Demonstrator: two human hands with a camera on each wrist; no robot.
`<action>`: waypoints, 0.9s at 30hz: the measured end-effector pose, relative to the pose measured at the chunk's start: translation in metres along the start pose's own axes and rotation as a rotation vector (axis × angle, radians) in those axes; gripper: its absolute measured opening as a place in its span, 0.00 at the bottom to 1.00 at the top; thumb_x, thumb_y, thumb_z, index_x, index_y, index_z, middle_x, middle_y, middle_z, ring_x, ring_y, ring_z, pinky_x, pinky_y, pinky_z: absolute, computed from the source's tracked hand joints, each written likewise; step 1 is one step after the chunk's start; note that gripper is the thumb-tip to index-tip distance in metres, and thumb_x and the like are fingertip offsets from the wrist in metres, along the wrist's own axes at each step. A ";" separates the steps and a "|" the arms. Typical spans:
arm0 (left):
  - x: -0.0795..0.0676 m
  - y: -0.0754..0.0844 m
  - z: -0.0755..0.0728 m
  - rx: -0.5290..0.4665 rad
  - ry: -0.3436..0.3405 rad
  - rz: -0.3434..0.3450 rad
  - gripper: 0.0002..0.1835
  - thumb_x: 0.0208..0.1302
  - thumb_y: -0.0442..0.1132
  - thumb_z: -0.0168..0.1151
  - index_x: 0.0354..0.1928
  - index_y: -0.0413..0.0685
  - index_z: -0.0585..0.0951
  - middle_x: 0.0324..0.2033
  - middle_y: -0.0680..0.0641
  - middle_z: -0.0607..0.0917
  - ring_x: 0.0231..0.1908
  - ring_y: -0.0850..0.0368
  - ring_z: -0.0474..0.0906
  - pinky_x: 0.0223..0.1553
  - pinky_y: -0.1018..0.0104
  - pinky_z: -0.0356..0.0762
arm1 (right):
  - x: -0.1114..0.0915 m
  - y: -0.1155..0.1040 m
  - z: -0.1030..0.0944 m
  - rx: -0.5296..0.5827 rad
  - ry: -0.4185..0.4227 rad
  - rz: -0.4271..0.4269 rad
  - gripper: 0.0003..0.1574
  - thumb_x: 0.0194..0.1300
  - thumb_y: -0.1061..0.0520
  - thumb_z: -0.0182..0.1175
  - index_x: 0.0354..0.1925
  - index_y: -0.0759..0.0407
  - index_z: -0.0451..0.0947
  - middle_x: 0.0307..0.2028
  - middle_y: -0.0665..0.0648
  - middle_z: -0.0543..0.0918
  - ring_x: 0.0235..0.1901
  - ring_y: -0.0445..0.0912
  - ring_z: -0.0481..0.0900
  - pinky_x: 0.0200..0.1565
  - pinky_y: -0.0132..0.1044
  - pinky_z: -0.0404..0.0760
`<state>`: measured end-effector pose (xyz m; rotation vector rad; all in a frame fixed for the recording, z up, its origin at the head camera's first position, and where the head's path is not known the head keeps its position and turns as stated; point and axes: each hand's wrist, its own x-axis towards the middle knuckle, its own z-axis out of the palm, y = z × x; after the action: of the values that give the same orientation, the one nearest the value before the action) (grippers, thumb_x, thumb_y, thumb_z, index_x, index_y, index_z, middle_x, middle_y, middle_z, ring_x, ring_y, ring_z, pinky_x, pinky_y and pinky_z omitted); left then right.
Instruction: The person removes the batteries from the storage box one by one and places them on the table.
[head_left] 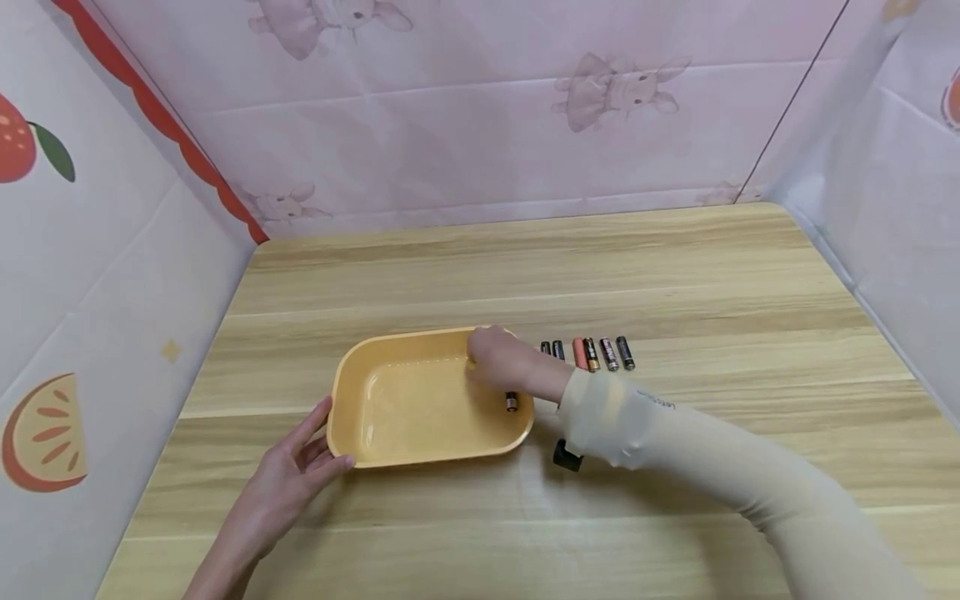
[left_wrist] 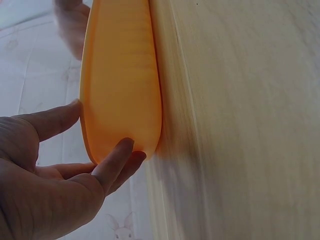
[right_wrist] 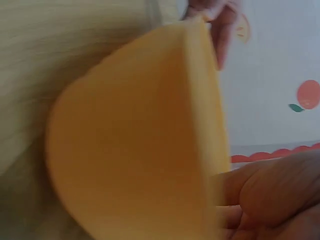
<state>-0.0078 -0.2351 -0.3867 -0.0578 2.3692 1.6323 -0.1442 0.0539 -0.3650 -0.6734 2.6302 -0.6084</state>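
A yellow plastic basin (head_left: pixel 420 460) sits on the wooden table. My left hand (head_left: pixel 288 475) grips its near left corner, fingers along the end wall and thumb at the near side. In the left wrist view those fingers (left_wrist: pixel 117 162) rest against the outer wall. My right hand (head_left: pixel 498 358) reaches over the right end into the basin, its fingers bent downward. A dark battery (head_left: pixel 512 402) shows inside, just below that hand. In the right wrist view the rim hides the right fingertips, so I cannot tell whether they hold anything.
To the right of the basin several batteries (head_left: pixel 609 354) lie in a loose row, with an orange-red one (head_left: pixel 580 353) among them. A small black block (head_left: pixel 567 456) shows under the right sleeve (head_left: pixel 675 433). Printed cloth walls (head_left: pixel 450 158) stand behind and beside the table (head_left: pixel 675 275).
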 end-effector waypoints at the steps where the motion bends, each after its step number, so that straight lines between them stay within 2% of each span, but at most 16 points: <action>1: 0.000 0.000 0.000 0.002 0.001 0.000 0.50 0.68 0.31 0.69 0.82 0.42 0.48 0.76 0.31 0.59 0.69 0.39 0.67 0.56 0.76 0.78 | 0.001 0.000 0.004 -0.006 0.011 -0.001 0.19 0.68 0.67 0.62 0.21 0.59 0.70 0.22 0.54 0.73 0.21 0.44 0.72 0.20 0.31 0.75; 6: 0.000 0.000 0.000 0.003 0.000 0.000 0.50 0.68 0.32 0.70 0.82 0.43 0.49 0.76 0.31 0.59 0.69 0.39 0.67 0.56 0.76 0.78 | 0.003 -0.001 0.018 -0.002 0.017 -0.007 0.14 0.71 0.68 0.60 0.27 0.61 0.72 0.25 0.56 0.75 0.23 0.46 0.75 0.21 0.32 0.80; 9: 0.000 0.000 0.000 -0.001 0.000 -0.005 0.50 0.68 0.32 0.70 0.82 0.43 0.48 0.76 0.31 0.60 0.69 0.39 0.67 0.57 0.75 0.78 | 0.005 0.000 0.023 0.009 0.006 -0.017 0.19 0.68 0.71 0.58 0.22 0.58 0.70 0.21 0.53 0.71 0.19 0.43 0.72 0.17 0.29 0.75; 13: 0.000 -0.001 0.001 -0.007 -0.001 -0.008 0.50 0.68 0.32 0.70 0.83 0.43 0.48 0.76 0.31 0.59 0.70 0.39 0.66 0.57 0.75 0.78 | 0.010 0.002 0.024 0.061 -0.028 -0.035 0.23 0.63 0.69 0.64 0.16 0.54 0.70 0.16 0.48 0.66 0.15 0.39 0.66 0.16 0.27 0.66; 16: -0.001 -0.001 0.001 -0.011 -0.003 -0.012 0.50 0.68 0.31 0.69 0.82 0.43 0.48 0.77 0.31 0.58 0.70 0.39 0.66 0.57 0.75 0.78 | 0.013 0.005 0.024 0.120 -0.062 -0.074 0.17 0.62 0.65 0.69 0.19 0.54 0.77 0.17 0.46 0.71 0.17 0.37 0.68 0.18 0.26 0.66; 19: 0.000 -0.001 0.001 -0.011 -0.004 -0.011 0.50 0.68 0.30 0.69 0.82 0.42 0.48 0.78 0.32 0.56 0.70 0.39 0.66 0.56 0.76 0.78 | 0.014 0.007 0.023 0.243 -0.112 -0.136 0.08 0.64 0.62 0.70 0.28 0.57 0.83 0.22 0.46 0.77 0.22 0.37 0.71 0.23 0.24 0.70; 21: 0.000 -0.001 0.001 -0.008 -0.004 -0.007 0.49 0.68 0.30 0.68 0.82 0.42 0.48 0.78 0.32 0.55 0.70 0.40 0.66 0.56 0.76 0.78 | 0.014 0.008 0.020 0.378 -0.160 -0.162 0.02 0.66 0.62 0.70 0.35 0.59 0.86 0.26 0.47 0.80 0.25 0.37 0.73 0.27 0.25 0.73; 24: 0.001 0.001 0.001 -0.001 -0.008 -0.001 0.50 0.68 0.29 0.68 0.82 0.41 0.47 0.79 0.33 0.53 0.70 0.39 0.65 0.56 0.76 0.78 | 0.012 0.010 0.015 0.587 -0.240 -0.177 0.03 0.68 0.62 0.68 0.40 0.61 0.86 0.29 0.50 0.82 0.29 0.39 0.76 0.34 0.29 0.81; 27: 0.001 0.001 0.000 0.006 -0.011 -0.002 0.50 0.68 0.30 0.68 0.82 0.41 0.47 0.79 0.33 0.53 0.71 0.38 0.64 0.56 0.77 0.78 | 0.006 0.012 0.007 0.770 -0.311 -0.166 0.05 0.70 0.62 0.67 0.43 0.63 0.85 0.35 0.52 0.84 0.35 0.42 0.81 0.43 0.37 0.87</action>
<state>-0.0089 -0.2344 -0.3857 -0.0505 2.3648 1.6210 -0.1507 0.0580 -0.3776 -0.6593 1.8469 -1.3362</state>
